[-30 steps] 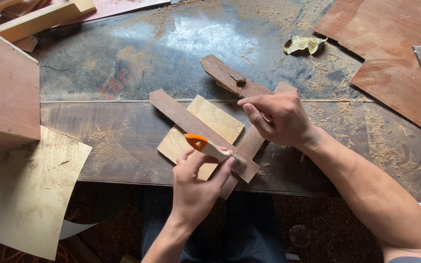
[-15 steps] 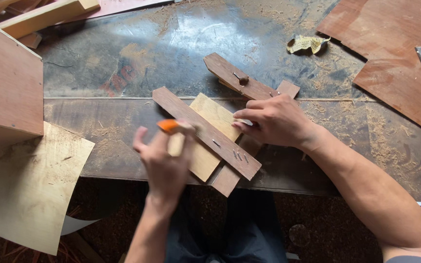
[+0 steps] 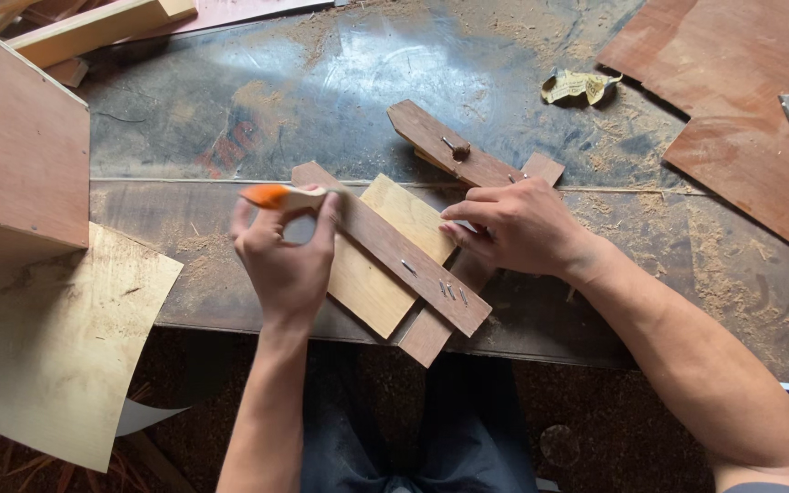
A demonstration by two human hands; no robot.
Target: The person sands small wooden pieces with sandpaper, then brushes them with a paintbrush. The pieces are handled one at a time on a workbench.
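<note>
A dark, sawdust-strewn workbench [image 3: 230, 110] lies beyond both sets of fingers, with reddish plywood sheets [image 3: 741, 119] cut off at the right edge. Under the right hand [image 3: 518, 228], fingers pressed flat, sits a frame of crossed wooden strips [image 3: 394, 251] over a pale panel [image 3: 367, 274]. The left hand [image 3: 285, 265] grips an orange-tipped tool [image 3: 276, 195], possibly a knife; its working end is hidden.

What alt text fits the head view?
The left hand holds an orange-tipped pale tool above crossed brown wooden strips on a pale plywood piece, which the right hand steadies on a dusty dark workbench.
</note>
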